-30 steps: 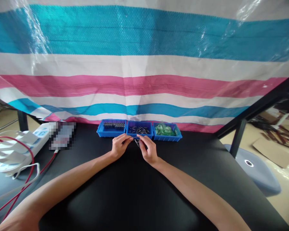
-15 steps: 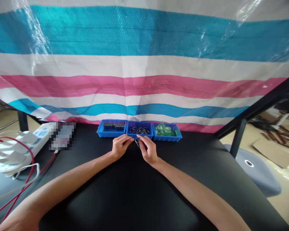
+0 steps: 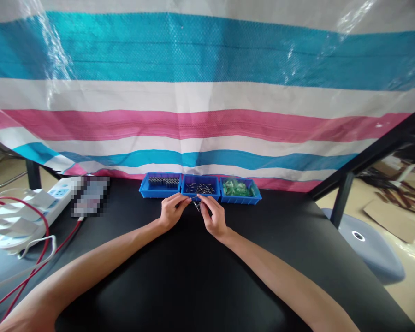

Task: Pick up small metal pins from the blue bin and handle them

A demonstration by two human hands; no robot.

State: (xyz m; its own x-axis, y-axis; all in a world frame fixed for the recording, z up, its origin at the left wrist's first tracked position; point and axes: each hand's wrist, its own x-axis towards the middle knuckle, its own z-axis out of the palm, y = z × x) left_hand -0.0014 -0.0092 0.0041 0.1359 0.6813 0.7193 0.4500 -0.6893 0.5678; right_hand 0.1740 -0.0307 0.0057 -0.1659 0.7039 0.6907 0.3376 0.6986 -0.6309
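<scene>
At nine o'clock I see a white power strip [image 3: 57, 190] and red cable [image 3: 38, 258] on the desk [image 3: 193, 286]; behind hangs a striped tarp [image 3: 207, 115].

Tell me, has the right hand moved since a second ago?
No. The right hand sits just in front of the middle blue bin, as it did earlier, fingertips meeting the left hand.

This looks like a small makeshift assembly workshop: a black desk [image 3: 193, 276] carries three blue parts bins [image 3: 199, 188] in a row at its far edge, holding small metal and green pieces. A striped woven tarp [image 3: 207, 115] hangs as a backdrop behind the far edge. A power strip [image 3: 57, 191] with red cable [image 3: 38, 230] lies near the far left corner, and cardboard scraps [image 3: 390, 216] litter the floor beyond the right edge.
</scene>
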